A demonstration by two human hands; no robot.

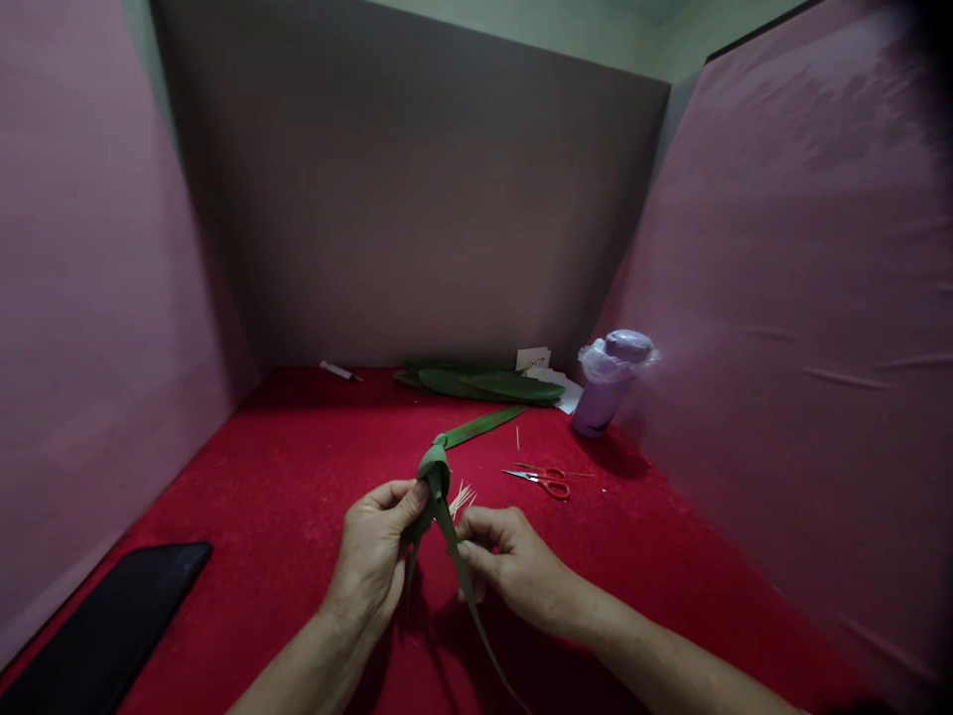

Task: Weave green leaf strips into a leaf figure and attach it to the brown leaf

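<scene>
A folded green leaf [434, 463] is held up over the red table, with long narrow strips hanging below it. My left hand [379, 546] is closed round its left side, the thumb pressed on the fold. With thumb and forefinger pinched, my right hand [510, 561] grips a hanging leaf strip [463, 571]; its other fingers are curled. Behind the fold a flat green leaf length [483, 425] reaches up to the right. Several thin wooden sticks [463, 498] lie on the table just behind my hands, partly hidden by them.
Red-handled scissors [553, 484] lie right of the sticks. Farther back are a pile of long green leaves [483, 382], white papers [570, 394], a syringe [339, 371] and a purple container with plastic wrap [602, 402]. A black flat object [111, 626] lies front left. Pink walls flank the red table [298, 447].
</scene>
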